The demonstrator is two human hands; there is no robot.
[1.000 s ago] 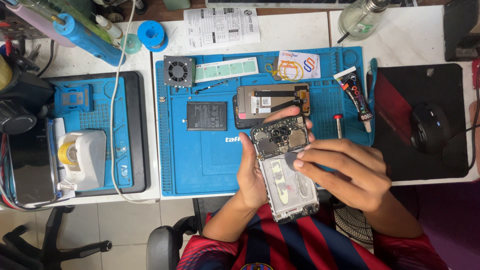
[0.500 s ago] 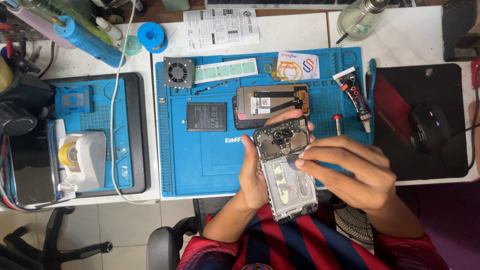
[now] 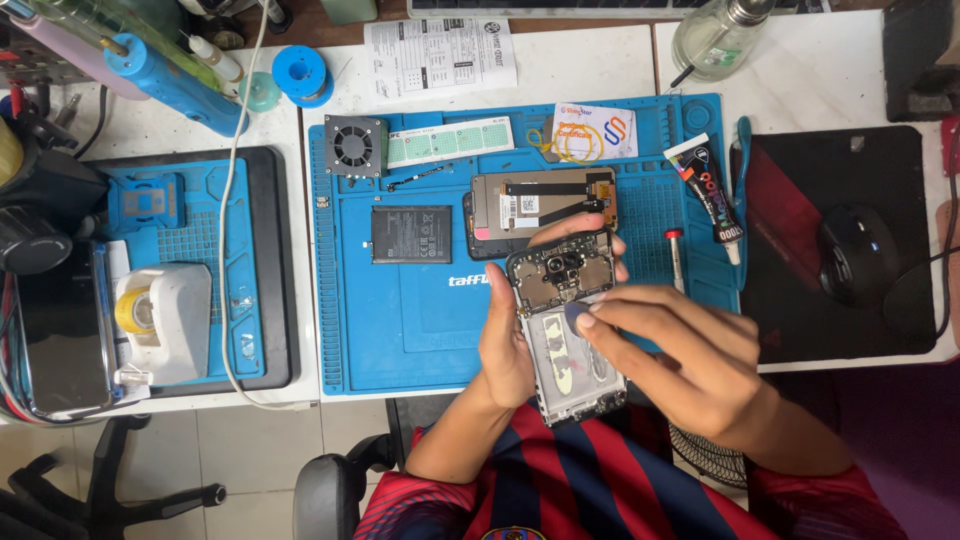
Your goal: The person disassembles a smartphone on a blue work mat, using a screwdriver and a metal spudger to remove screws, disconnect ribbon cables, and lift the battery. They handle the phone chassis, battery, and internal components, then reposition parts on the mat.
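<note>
Opened phone (image 3: pixel 565 325) held above the near edge of the blue mat (image 3: pixel 420 320), back cover off, circuit board end toward 12 o'clock, bare frame end toward 6 o'clock. Left hand (image 3: pixel 508 345) at 9 o'clock of the phone, fingers wrapped round its long edge and gripping it, fingertips showing past the top at 1 o'clock. Right hand (image 3: pixel 690 365) at 3 o'clock of the phone, thumb and forefinger pinched shut on a small blue pick (image 3: pixel 577 316), pick tip touching the phone's inside near its middle. On the mat at 12 o'clock of the phone: a screen panel (image 3: pixel 545 205) lying face down with ribbon cable showing, partly hidden by the left fingertips. Black battery (image 3: pixel 411 234) at 10 o'clock, flat, apart from the panel. Small square fan (image 3: pixel 354 146) in the mat's far left corner. Glue tube (image 3: pixel 710 195) at 2 o'clock, tilted, nozzle toward 5 o'clock; a thin red-tipped tool (image 3: pixel 677 255) just beside it. Black mouse (image 3: pixel 858 254) on a dark pad at 3 o'clock, well apart. Tape dispenser (image 3: pixel 160 322) on a second mat at 9 o'clock, well apart. Glass bottle (image 3: pixel 715 35) on the desk (image 3: pixel 600 60) at 1 o'clock. Printed sheet (image 3: pixel 440 50) at 11 o'clock.
</note>
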